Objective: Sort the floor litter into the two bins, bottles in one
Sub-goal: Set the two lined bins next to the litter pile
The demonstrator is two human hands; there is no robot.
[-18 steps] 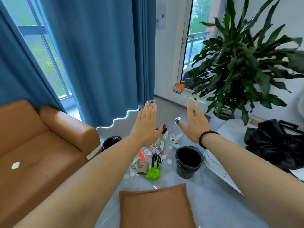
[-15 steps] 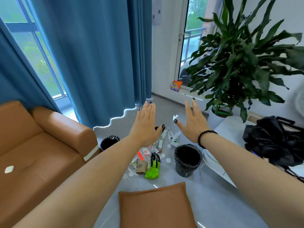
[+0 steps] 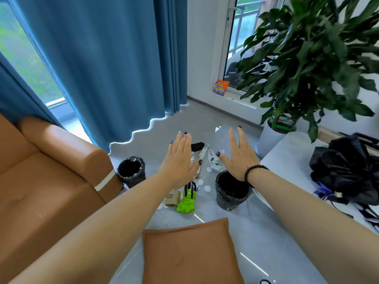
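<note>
Litter lies in a heap on the grey floor between two black-lined bins. One bin stands by the sofa arm, the other bin to the right of the heap. In the heap I see a green bag, a brown paper cup, a clear bottle, a black flat item and white round pieces. My left hand and my right hand are stretched out flat, palms down, high above the heap, holding nothing. My left hand hides part of the heap.
A brown sofa fills the left, a brown cushion lies on the floor in front of me. A large potted plant and a white table with black bags stand on the right. Blue curtains hang behind.
The view has tilted down and both outstretched hands sit lower over the litter. The hands stay flat and hold nothing.
</note>
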